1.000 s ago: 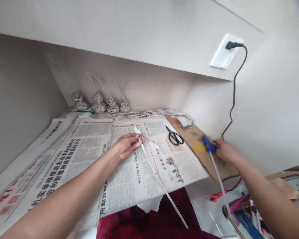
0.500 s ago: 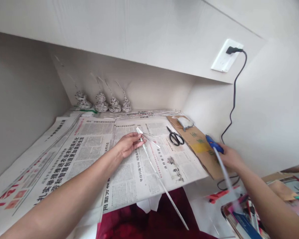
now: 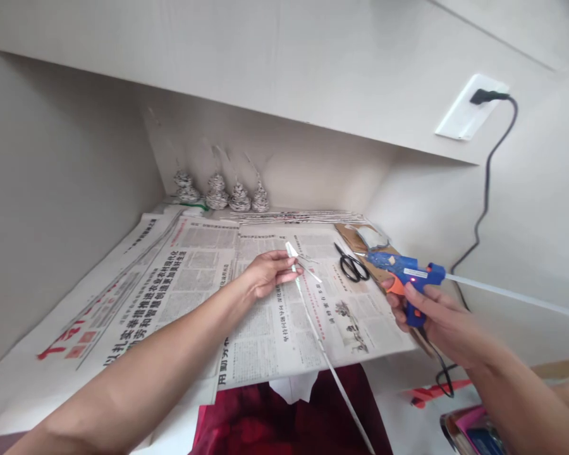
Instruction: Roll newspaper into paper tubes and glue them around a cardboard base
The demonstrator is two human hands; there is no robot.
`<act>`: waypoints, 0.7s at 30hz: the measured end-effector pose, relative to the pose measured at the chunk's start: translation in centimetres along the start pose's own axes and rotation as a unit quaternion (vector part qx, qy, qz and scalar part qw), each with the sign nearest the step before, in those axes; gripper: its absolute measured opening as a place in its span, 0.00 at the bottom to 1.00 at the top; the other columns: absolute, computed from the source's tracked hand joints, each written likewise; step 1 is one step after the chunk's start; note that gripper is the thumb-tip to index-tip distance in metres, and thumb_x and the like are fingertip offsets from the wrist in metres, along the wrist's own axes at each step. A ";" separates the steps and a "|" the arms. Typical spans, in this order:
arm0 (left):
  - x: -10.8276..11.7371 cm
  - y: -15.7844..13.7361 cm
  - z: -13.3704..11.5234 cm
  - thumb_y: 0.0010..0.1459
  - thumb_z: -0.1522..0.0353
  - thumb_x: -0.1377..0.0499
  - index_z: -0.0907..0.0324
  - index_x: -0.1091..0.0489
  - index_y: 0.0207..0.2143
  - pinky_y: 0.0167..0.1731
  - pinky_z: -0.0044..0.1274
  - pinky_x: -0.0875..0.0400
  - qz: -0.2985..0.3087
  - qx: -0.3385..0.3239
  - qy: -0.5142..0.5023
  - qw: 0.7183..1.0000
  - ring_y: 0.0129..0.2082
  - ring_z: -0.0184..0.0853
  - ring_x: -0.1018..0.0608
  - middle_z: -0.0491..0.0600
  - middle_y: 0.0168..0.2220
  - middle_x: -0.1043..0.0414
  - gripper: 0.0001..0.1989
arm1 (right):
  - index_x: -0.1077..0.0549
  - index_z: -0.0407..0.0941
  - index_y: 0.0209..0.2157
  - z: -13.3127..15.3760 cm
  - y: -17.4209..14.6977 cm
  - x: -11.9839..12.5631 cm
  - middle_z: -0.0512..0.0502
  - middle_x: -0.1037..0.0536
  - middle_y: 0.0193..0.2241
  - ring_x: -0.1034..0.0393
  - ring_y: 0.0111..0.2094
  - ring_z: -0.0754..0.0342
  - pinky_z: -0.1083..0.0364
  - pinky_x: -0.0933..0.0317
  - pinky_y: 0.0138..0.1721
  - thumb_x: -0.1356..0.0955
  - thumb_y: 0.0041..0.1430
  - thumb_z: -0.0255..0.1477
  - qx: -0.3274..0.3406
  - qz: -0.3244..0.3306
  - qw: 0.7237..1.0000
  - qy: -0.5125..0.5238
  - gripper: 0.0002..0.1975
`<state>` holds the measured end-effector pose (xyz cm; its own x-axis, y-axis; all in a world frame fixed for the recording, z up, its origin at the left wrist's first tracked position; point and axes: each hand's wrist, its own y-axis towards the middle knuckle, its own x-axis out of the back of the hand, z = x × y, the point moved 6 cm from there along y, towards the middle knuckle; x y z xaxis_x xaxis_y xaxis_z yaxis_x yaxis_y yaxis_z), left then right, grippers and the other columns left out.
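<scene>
My left hand (image 3: 272, 273) pinches several thin rolled-paper sticks (image 3: 320, 344) near their upper ends, above the newspaper. One long stick hangs down past the table's front edge, while shorter ends poke out to the right of my fingers. A blue glue gun (image 3: 398, 268) with an orange trigger is gripped in my right hand (image 3: 436, 316). Its nozzle points left, a small red light glows on its side, and a long white glue stick (image 3: 512, 294) extends from its back. Black-handled scissors (image 3: 354, 266) lie just left of the nozzle.
Newspaper (image 3: 189, 284) covers the table. Several woven paper gourds (image 3: 239, 197) stand at the back beside a bundle of paper sticks (image 3: 298, 218). Cardboard (image 3: 348, 235) lies at the right. A black cord (image 3: 486, 183) runs from the wall socket (image 3: 464, 114). A box of items (image 3: 474, 430) sits lower right.
My right hand has lifted the glue gun and turned it so the nozzle faces left, toward the sticks. My left hand keeps its hold. The view has shifted a little.
</scene>
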<state>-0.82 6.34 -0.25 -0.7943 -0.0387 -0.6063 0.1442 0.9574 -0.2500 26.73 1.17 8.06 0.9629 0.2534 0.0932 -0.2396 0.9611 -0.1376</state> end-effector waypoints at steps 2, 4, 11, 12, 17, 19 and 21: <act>-0.1 0.0 0.0 0.51 0.80 0.40 0.67 0.32 0.34 0.28 0.21 0.23 0.011 -0.003 0.002 1.000 0.30 0.37 0.20 0.52 0.31 0.27 0.07 | 0.29 0.45 0.42 0.3 0.6 -2.2 0.46 0.31 0.32 0.39 0.26 0.58 0.58 0.41 0.25 0.34 0.57 0.39 0.032 0.018 0.998 -0.057 0.15; 0.0 0.1 -0.1 0.50 0.79 0.39 0.67 0.32 0.34 0.26 0.21 0.23 0.010 -0.009 0.002 1.000 0.29 0.37 0.20 0.53 0.32 0.27 0.08 | 0.29 0.45 0.42 0.6 1.1 -4.2 0.46 0.30 0.32 0.39 0.26 0.58 0.57 0.40 0.26 0.35 0.58 0.40 0.057 0.025 0.992 -0.108 0.15; 0.1 0.0 -0.5 0.49 0.80 0.38 0.66 0.31 0.37 0.24 0.21 0.23 0.010 -0.031 0.004 0.999 0.28 0.37 0.20 0.54 0.32 0.26 0.11 | 0.29 0.45 0.42 -0.2 2.7 -8.4 0.48 0.31 0.25 0.38 0.26 0.55 0.54 0.39 0.29 0.36 0.57 0.43 0.088 -0.002 0.967 -0.239 0.18; 0.0 0.0 -0.5 0.49 0.80 0.38 0.66 0.31 0.37 0.24 0.21 0.23 0.011 -0.034 0.005 0.999 0.28 0.37 0.20 0.54 0.32 0.26 0.11 | 0.29 0.45 0.41 -0.5 2.9 -8.5 0.50 0.32 0.23 0.38 0.25 0.55 0.54 0.39 0.29 0.37 0.58 0.43 0.087 -0.007 0.963 -0.255 0.18; -0.2 -0.3 -0.8 0.48 0.81 0.38 0.66 0.30 0.36 0.25 0.22 0.23 0.015 -0.050 0.009 0.999 0.28 0.36 0.20 0.54 0.34 0.26 0.11 | 0.29 0.46 0.42 -0.7 3.6 -9.2 0.50 0.31 0.23 0.37 0.24 0.55 0.54 0.39 0.29 0.38 0.59 0.42 0.127 -0.004 0.947 -0.296 0.17; -0.3 -0.3 -0.9 0.48 0.81 0.38 0.66 0.30 0.36 0.25 0.22 0.23 0.018 -0.054 0.011 0.998 0.28 0.36 0.20 0.54 0.35 0.26 0.11 | 0.29 0.46 0.42 -0.5 3.8 -9.5 0.50 0.31 0.22 0.36 0.25 0.54 0.54 0.39 0.29 0.38 0.60 0.42 0.143 -0.006 0.939 -0.312 0.17; -0.3 -0.3 -0.8 0.48 0.81 0.38 0.67 0.30 0.37 0.25 0.22 0.23 0.021 -0.051 0.016 0.998 0.28 0.36 0.20 0.55 0.35 0.26 0.11 | 0.28 0.45 0.41 -0.5 3.9 -9.7 0.51 0.32 0.20 0.35 0.25 0.53 0.54 0.39 0.29 0.39 0.60 0.41 0.145 -0.014 0.934 -0.327 0.17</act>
<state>-1.08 6.28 0.65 -0.8071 0.0091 -0.5903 0.1184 0.9821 -0.1467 16.54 2.40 6.12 0.7105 0.1492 0.6877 -0.3294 0.9341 0.1377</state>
